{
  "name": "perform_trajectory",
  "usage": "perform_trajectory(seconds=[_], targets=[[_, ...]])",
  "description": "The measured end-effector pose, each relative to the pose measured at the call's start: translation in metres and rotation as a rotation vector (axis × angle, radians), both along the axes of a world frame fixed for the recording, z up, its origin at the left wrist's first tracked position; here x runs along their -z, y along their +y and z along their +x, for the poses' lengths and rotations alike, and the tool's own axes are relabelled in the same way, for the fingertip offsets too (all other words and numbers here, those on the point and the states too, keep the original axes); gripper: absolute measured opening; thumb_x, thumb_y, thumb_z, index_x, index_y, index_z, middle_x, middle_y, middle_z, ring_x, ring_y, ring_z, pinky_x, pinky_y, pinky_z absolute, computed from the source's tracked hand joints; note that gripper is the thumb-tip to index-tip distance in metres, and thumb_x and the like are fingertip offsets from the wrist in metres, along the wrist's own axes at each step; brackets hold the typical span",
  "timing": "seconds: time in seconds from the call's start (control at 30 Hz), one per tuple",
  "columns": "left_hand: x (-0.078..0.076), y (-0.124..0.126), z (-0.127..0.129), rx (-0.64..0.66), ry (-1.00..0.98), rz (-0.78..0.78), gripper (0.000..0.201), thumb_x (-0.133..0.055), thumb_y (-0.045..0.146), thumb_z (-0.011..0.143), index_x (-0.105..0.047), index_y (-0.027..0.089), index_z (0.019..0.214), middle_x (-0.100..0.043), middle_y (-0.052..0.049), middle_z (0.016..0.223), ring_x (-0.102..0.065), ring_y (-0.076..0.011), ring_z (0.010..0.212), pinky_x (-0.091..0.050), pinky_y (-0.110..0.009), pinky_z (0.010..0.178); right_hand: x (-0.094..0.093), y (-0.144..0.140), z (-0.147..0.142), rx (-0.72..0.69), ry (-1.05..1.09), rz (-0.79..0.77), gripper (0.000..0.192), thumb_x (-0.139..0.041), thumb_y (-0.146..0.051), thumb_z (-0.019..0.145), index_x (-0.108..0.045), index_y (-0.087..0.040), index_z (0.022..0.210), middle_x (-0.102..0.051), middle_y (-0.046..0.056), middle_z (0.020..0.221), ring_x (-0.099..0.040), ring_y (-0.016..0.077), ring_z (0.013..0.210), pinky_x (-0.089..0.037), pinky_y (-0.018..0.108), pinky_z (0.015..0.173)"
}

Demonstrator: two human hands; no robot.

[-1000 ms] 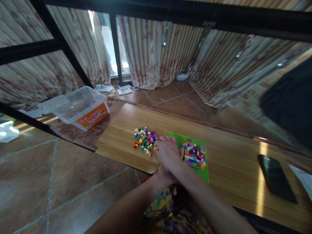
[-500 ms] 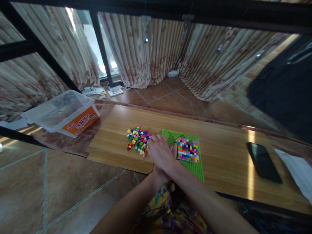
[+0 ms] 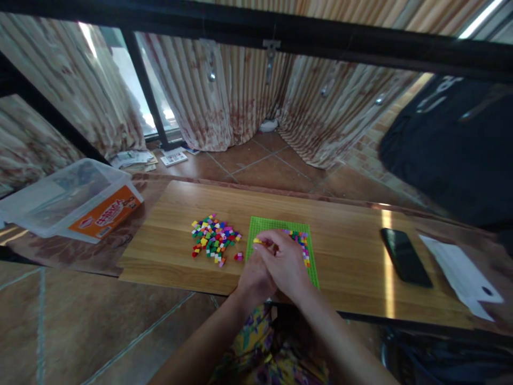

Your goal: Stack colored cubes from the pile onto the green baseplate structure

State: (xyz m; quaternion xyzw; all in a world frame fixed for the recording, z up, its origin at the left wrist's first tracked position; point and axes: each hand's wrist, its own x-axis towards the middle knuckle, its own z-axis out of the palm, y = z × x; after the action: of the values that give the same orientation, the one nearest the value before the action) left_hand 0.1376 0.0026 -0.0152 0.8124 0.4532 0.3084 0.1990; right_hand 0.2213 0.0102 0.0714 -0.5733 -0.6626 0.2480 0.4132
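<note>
My right hand (image 3: 285,261) is over the left part of the green baseplate (image 3: 262,222), its thumb and index finger pinched on a small yellow brick (image 3: 258,241). Below and beside it is my left hand (image 3: 256,275), wrist close to the table's near edge; its fingers are mostly hidden behind the right hand. A mosaic of colourful small bricks (image 3: 305,248) shows past my right hand on the baseplate, partly covered. To the left lies a pile of loose bricks (image 3: 214,235) in mixed colours, with a few red and pink bricks (image 3: 239,256) apart from it.
The wooden table (image 3: 160,235) carries a black phone (image 3: 405,256) and a white sheet (image 3: 457,267) on the right. A clear plastic box (image 3: 80,198) with an orange label stands at the left. Striped curtains (image 3: 232,101) hang behind, and a dark bag-like shape (image 3: 449,139) is at the right.
My right hand has moved from beside the loose pile to over the baseplate, now with a yellow brick in its fingertips. It covers part of the mosaic. The view has shifted right.
</note>
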Motion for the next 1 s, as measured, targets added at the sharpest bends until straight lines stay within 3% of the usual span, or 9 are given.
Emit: perform_trajectory(seconds=[0.2,0.37,0.73,1.0], targets=[[-0.005,-0.001,-0.003,0.003,-0.051,-0.023,0.062,-0.052,0.023,0.086,-0.032,0.012,0.144,-0.056,-0.016,0.121,-0.055,-0.0271,0.112,-0.049,-0.044,0.097,0.010,-0.007,0.061,0.220,0.060,-0.078,0.017,-0.059,-0.034,0.083,-0.070,-0.022,0.090,-0.070,0.004,0.089,-0.063,0.0182,0.079,-0.049,0.032,0.075],[-0.008,-0.001,-0.003,0.010,-0.041,-0.059,0.069,-0.050,0.026,0.088,-0.021,0.016,0.150,-0.055,-0.015,0.122,-0.054,-0.0270,0.110,-0.048,-0.043,0.096,0.015,-0.005,0.086,0.309,-0.014,-0.020,0.019,-0.058,-0.036,0.083,-0.068,-0.021,0.089,-0.070,0.005,0.087,-0.063,0.0192,0.078,-0.051,0.035,0.076],[-0.010,-0.001,-0.004,0.000,-0.036,-0.049,0.067,-0.053,0.023,0.087,-0.025,0.014,0.148,-0.056,-0.014,0.121,-0.054,-0.0254,0.109,-0.048,-0.040,0.096,0.013,0.007,0.081,0.020,-0.281,0.052,0.016,-0.054,-0.029,0.090,-0.070,-0.025,0.087,-0.068,0.004,0.091,-0.060,0.0214,0.090,-0.046,0.038,0.085],[-0.009,-0.001,-0.004,0.004,-0.032,-0.054,0.066,-0.052,0.024,0.088,-0.025,0.014,0.148,-0.056,-0.014,0.122,-0.054,-0.0255,0.110,-0.047,-0.040,0.097,0.022,0.015,0.089,-0.011,-0.366,0.088,0.019,-0.053,-0.031,0.091,-0.072,-0.025,0.088,-0.066,0.005,0.091,-0.058,0.0212,0.090,-0.046,0.037,0.085]])
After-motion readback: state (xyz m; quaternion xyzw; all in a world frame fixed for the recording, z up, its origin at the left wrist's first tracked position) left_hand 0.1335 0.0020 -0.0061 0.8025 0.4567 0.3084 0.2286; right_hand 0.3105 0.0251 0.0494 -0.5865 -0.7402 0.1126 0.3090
